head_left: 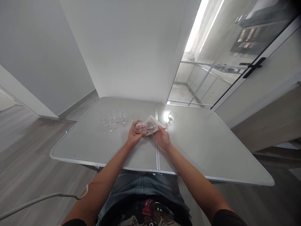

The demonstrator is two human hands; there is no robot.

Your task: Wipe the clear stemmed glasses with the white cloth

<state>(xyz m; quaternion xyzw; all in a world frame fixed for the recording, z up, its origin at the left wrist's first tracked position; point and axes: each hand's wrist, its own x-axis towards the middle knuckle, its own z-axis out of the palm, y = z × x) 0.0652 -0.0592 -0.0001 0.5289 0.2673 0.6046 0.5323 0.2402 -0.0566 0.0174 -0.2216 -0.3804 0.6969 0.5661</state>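
My left hand is closed around the bowl of a clear wine glass, which lies tilted on its side above the table. The foot end of that glass points right, toward a white cloth. Gripping the cloth is my right hand, its thumb on top and its fingers partly hidden beneath. Just beyond the right hand, a second stemmed glass stands upright on the table. To the left of my hands, several more clear glasses stand in a group.
A light grey folding table with a metal rim and a centre seam lies before me. A white wall meets its far edge. At the right is a glass-paned door. A white cable hangs at lower left.
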